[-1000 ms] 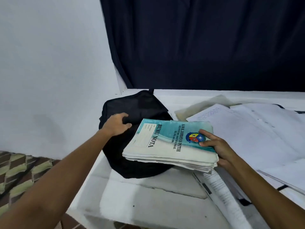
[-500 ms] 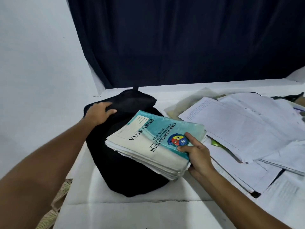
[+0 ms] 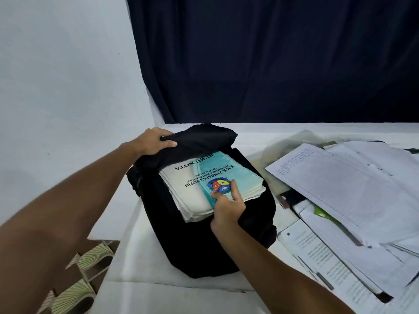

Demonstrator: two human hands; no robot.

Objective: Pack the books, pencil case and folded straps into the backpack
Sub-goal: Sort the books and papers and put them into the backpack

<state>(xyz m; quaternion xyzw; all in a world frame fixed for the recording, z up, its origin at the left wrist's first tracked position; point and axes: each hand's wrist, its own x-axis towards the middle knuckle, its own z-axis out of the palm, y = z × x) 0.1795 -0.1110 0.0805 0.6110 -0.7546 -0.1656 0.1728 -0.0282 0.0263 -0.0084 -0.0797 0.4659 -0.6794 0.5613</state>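
The far end of the books (image 3: pixel 204 180) is hidden under the backpack (image 3: pixel 204 234) flap the left hand (image 3: pixel 152 141) lifts; right hand (image 3: pixel 226 207) fingers hidden beneath the stack; papers (image 3: pixel 351 189) right of it run off-frame

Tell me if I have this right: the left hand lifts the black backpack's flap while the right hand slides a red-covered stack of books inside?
Not quite. The head view shows the stack of books has a teal and white cover, not red. The left hand does lift the backpack flap, and the right hand slides the stack in.

Books (image 3: pixel 210 186) partly in backpack (image 3: pixel 204 241) on table (image 3: pixel 140 279), papers (image 3: pixel 353 196) right.
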